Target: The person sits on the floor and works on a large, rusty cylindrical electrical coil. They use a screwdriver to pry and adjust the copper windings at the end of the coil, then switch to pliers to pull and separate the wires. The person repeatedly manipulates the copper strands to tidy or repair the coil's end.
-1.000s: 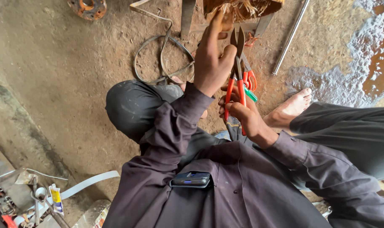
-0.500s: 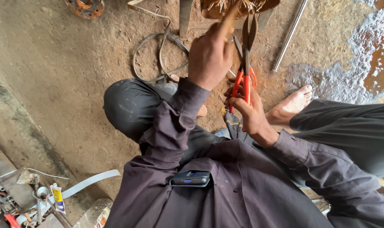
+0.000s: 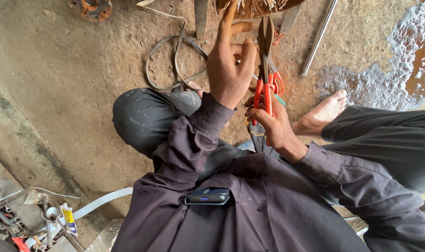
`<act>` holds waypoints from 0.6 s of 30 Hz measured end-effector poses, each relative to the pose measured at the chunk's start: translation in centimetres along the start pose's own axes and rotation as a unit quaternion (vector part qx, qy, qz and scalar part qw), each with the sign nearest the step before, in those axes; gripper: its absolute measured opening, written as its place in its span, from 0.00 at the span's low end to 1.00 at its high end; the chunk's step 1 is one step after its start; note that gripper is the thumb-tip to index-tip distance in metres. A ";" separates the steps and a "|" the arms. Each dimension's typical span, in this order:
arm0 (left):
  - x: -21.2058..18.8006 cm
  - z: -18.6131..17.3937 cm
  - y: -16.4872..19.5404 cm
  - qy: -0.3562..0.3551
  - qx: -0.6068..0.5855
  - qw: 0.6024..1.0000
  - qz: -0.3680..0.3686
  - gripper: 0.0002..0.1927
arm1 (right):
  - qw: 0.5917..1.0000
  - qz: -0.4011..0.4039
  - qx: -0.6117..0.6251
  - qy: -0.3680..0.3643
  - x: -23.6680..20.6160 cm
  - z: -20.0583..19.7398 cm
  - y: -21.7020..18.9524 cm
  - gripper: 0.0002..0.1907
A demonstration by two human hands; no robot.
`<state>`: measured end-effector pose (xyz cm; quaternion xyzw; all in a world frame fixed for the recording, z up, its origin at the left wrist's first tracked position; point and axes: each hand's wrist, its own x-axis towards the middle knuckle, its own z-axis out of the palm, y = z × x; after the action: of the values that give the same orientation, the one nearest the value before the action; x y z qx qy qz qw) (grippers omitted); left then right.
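My right hand grips the red handles of a pair of metal shears, whose dark blades point up and away toward a bundle of straw-like fibres at the top edge. My left hand is raised beside the blades with its fingers stretched up to the bundle and the thumb near the blades; whether it pinches fibres is hidden. A second red-handled tool lies on the ground behind the shears.
Bent metal strips and wire loops lie on the dirt floor. A metal rod lies at the upper right, a rusty flange at the top left. My bare foot rests nearby. Small tools and tubes sit at the lower left.
My left hand has risen toward the fibre bundle and its fingers have stretched out. The shears have swung more upright with the blades nearly together.
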<state>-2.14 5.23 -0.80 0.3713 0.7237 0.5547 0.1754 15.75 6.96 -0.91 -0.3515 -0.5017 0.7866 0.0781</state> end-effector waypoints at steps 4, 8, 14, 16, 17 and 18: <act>0.1 0.1 -0.7 -0.007 -0.027 1.000 -0.012 0.32 | 1.000 0.008 -0.006 0.009 -0.2 0.5 0.0 0.30; 0.2 -0.2 -1.4 0.001 -0.052 0.998 -0.022 0.30 | 1.000 -0.001 -0.015 0.004 -0.3 0.8 -0.1 0.32; -0.2 -0.9 -1.0 0.002 -0.109 0.994 -0.005 0.28 | 1.000 -0.005 0.005 -0.012 -0.5 0.8 0.2 0.32; 0.0 -1.2 -0.7 -0.012 -0.130 0.991 -0.017 0.29 | 1.000 -0.005 0.017 -0.015 -0.4 0.8 0.3 0.32; 0.1 -1.4 -0.7 -0.020 -0.134 0.991 -0.020 0.30 | 1.000 -0.003 0.017 -0.016 -0.4 0.8 0.3 0.32; 0.1 -1.5 -0.6 -0.029 -0.139 0.990 -0.022 0.32 | 1.000 -0.002 0.016 -0.016 -0.4 0.7 0.2 0.32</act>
<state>-3.41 4.21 -0.88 0.3427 0.6423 0.6350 0.2583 15.66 6.14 -0.72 -0.3366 -0.4907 0.8000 0.0768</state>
